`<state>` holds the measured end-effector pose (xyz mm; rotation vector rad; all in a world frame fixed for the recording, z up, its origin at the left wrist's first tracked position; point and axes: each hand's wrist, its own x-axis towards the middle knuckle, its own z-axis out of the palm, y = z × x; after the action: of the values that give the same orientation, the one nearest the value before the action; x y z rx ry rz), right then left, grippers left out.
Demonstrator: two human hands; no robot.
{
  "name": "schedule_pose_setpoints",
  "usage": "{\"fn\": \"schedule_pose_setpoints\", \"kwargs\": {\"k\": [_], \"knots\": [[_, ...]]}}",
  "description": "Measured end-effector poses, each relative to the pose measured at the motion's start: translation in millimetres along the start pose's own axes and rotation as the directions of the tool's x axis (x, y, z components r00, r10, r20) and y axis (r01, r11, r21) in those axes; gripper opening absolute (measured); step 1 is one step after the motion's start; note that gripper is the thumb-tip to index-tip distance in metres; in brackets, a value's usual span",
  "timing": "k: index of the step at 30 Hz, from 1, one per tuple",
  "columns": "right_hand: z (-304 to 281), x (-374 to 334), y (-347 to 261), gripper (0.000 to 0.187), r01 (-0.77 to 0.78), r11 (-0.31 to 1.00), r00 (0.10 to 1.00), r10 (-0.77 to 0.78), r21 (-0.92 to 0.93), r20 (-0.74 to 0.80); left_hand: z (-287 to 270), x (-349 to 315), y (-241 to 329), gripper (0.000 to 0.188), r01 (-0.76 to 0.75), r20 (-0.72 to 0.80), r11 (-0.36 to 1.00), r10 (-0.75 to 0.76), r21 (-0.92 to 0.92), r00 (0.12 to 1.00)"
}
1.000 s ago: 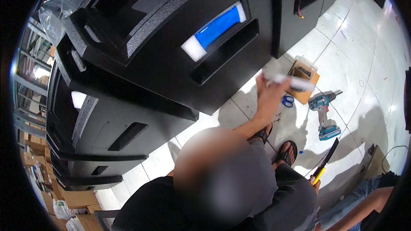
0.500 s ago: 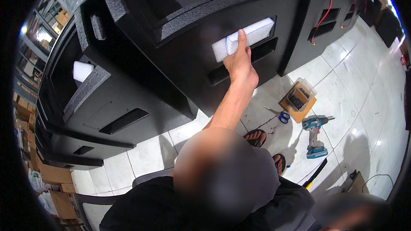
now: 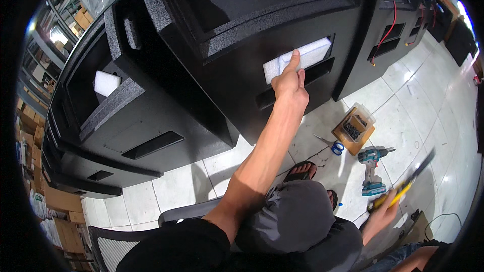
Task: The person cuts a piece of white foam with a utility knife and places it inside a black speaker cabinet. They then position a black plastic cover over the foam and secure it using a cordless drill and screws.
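Observation:
My left hand (image 3: 289,83) grips a white foam block (image 3: 313,54) at a rectangular opening in the front of a black cabinet (image 3: 229,78). The thumb lies on the foam; the other fingers are partly hidden beneath. A crease or cut edge divides the block's left end from the rest. Low on the right, beyond my knee, my right hand (image 3: 384,212) is closed round a yellow utility knife (image 3: 401,191). Its long dark blade points up and away, blurred by motion. A second, dark slot (image 3: 297,84) runs just below the foam.
On the tiled floor are blue-handled scissors (image 3: 337,147), a clear box of black screws (image 3: 354,127) on a wooden board and a teal cordless drill (image 3: 372,171). More black cabinets (image 3: 146,121) stand to the left and right. Another person's arm (image 3: 416,261) shows at bottom right.
My right hand has come into view with the utility knife, swinging it up and to the right. My left hand stays on the foam while the whole view has shifted slightly.

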<state>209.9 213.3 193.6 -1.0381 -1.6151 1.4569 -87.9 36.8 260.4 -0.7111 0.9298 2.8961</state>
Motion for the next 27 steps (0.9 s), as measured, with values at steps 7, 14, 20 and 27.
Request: {"fn": "schedule_pose_setpoints", "kwargs": {"k": [7,14,20,27], "knots": [[206.8,57.0,-78.6,0.027,0.09,0.973,0.818,-0.194,0.213,0.541,-6.4,7.8,0.8,0.046,0.047,-0.014,0.995,-0.049,-0.09,0.999],[313.6,53.4,-58.9,0.039,0.044,0.924,0.816,-0.252,0.379,0.52,2.6,2.6,-9.9,0.045,0.006,-0.005,1.0,-0.006,-0.016,1.0],[330.0,35.4,-55.8,0.047,0.104,0.943,0.898,-0.227,0.317,0.378,-30.0,-14.2,-20.0,0.024,-0.037,0.137,0.931,-0.014,0.364,0.99],[338.9,34.9,-47.0,0.05,0.077,0.946,0.939,-0.175,0.314,0.295,-48.5,-2.3,-15.3,0.015,-0.893,0.83,-0.25,0.52,0.374,0.202]]}}
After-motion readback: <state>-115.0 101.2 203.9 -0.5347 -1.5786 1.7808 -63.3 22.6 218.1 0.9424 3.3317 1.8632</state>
